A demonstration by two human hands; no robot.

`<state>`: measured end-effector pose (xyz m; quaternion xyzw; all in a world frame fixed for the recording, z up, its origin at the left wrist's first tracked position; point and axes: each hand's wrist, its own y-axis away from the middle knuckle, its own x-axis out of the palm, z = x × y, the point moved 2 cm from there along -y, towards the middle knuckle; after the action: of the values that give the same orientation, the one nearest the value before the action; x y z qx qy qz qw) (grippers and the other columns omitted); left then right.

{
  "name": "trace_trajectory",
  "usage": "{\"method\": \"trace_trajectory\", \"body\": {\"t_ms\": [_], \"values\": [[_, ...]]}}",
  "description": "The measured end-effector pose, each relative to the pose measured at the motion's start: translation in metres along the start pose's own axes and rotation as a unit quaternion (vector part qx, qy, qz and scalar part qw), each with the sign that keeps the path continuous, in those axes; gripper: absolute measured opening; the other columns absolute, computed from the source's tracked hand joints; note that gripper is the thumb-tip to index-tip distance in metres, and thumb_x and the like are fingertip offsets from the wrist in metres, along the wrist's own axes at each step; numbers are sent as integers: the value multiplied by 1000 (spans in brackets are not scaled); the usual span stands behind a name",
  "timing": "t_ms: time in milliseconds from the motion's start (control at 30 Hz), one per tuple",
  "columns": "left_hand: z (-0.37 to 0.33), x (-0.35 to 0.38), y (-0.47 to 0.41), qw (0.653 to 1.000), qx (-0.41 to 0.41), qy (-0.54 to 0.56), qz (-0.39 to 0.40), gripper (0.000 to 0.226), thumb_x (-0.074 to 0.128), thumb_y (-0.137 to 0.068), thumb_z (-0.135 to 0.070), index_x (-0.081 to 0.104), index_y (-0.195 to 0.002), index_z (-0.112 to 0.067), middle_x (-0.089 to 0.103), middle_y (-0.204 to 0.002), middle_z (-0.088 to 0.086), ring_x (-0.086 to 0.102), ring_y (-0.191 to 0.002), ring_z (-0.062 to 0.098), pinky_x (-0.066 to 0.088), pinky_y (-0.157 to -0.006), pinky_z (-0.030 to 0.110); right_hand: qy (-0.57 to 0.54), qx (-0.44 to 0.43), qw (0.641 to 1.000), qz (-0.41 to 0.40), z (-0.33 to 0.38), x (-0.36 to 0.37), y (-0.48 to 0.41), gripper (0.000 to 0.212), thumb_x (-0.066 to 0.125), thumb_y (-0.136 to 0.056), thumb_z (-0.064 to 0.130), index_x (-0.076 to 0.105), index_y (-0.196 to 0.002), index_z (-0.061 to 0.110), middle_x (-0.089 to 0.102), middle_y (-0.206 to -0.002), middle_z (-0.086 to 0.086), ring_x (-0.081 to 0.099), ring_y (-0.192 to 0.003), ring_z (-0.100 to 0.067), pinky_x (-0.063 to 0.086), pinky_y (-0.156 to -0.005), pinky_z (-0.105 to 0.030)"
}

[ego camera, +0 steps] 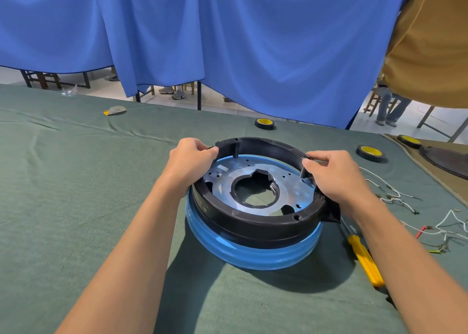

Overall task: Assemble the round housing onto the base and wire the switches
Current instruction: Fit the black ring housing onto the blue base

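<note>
Two hands [192,161] – one black ring [253,222], one blue base [248,255], three tape rolls [264,123], one yellow screwdriver [364,262].

This looked like an assembly workshop: a long bench under green felt [76,181] carried tape rolls [264,123], loose wires [395,194] and a yellow-handled screwdriver [364,262]. Blue curtains [228,42] screened off what seemed to be neighbouring workstations with wooden stools [43,77].

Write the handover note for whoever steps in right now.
Left hand: grip shut on the black round housing at its left rim.
Right hand: grip shut on its right rim.
Housing sits on the blue base, centre table; full seating cannot be told.
Wires and yellow screwdriver lie to the right, untouched.
Left: confirm seating, then wire the switches.
</note>
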<state>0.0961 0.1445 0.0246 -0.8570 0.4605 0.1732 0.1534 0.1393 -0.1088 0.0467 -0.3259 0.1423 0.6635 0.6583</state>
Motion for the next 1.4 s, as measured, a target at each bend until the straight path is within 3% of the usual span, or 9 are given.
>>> {"method": "trace_trajectory", "body": {"t_ms": [200, 333, 700, 833, 967, 1100, 1167, 1267, 1400], "values": [[-1, -2, 1, 1000, -3, -5, 6, 22, 59, -94, -36, 66, -91, -15, 61, -88, -1, 54, -73, 11, 43, -59, 26, 6, 11, 1000, 1, -1, 1, -1, 29, 55, -95, 20, 65, -70, 32, 61, -72, 15, 62, -78, -20, 56, -72, -44], [-1, -1, 3, 1000, -1, -13, 12, 22, 59, -94, -37, 64, -88, -16, 60, -88, -2, 54, -72, 10, 40, -56, 25, 24, 20, 1000, 4, -1, 0, 1, 20, 56, -94, 18, 74, -86, 15, 61, -71, 10, 61, -80, -21, 56, -76, -45], [-3, -2, 5, 1000, 3, -28, 12, 24, 56, -96, -36, 63, -90, -14, 59, -89, -1, 53, -75, 11, 41, -59, 26, 14, 8, 1000, 10, -2, 4, 1, 25, 53, -96, 20, 60, -75, 31, 68, -79, 1, 65, -72, -28, 57, -69, -47], [-5, -2, 6, 1000, 2, -30, 9, 26, 55, -97, -34, 63, -91, -10, 59, -88, 0, 53, -74, 12, 41, -60, 27, 10, 15, 1000, 11, -4, 3, 0, 26, 54, -97, 23, 58, -74, 35, 61, -72, 13, 65, -75, -26, 58, -72, -50], [-10, -3, 10, 998, 5, -68, 20, 27, 52, -98, -32, 62, -97, -7, 61, -84, 5, 54, -79, 21, 43, -65, 29, -21, 47, 998, 23, -5, 4, 1, 34, 54, -95, 32, 59, -62, 36, 66, -74, 9, 67, -74, -29, 59, -71, -50], [-40, -2, 22, 960, 78, -267, -36, 37, 47, -100, -37, 51, -121, -7, 55, -124, 16, 48, -118, 37, 42, -95, 46, -81, 101, 989, 66, -8, 0, 0, 46, 48, -94, 52, 70, -80, 14, 66, -84, -14, 63, -84, -34, 55, -82, -44], [-68, 6, 40, 942, 142, -300, -46, 39, 45, -99, -42, 50, -123, -11, 54, -127, 14, 49, -114, 37, 41, -87, 43, -120, 115, 982, 88, -10, -7, -1, 60, 43, -96, 53, 61, -108, -4, 64, -102, -28, 63, -93, -41, 53, -88, -47], [-96, 37, 76, 923, 196, -328, 50, 46, 41, -93, -61, 51, -110, -20, 61, -112, 5, 51, -92, 30, 33, -71, 38, -91, 125, 980, 129, -16, -19, -1, 62, 39, -97, 53, 58, -113, -4, 65, -81, -16, 63, -71, -26, 52, -77, -43], [-93, 80, 106, 882, 162, -409, 170, 81, 32, -85, -80, 42, -130, -14, 54, -136, 16, 52, -120, 39, 36, -79, 44, -100, 162, 969, 157, -15, -25, 11, 49, 38, -98, 53, 64, -97, 12, 63, -71, -3, 65, -70, -17, 55, -52, -30]]}}
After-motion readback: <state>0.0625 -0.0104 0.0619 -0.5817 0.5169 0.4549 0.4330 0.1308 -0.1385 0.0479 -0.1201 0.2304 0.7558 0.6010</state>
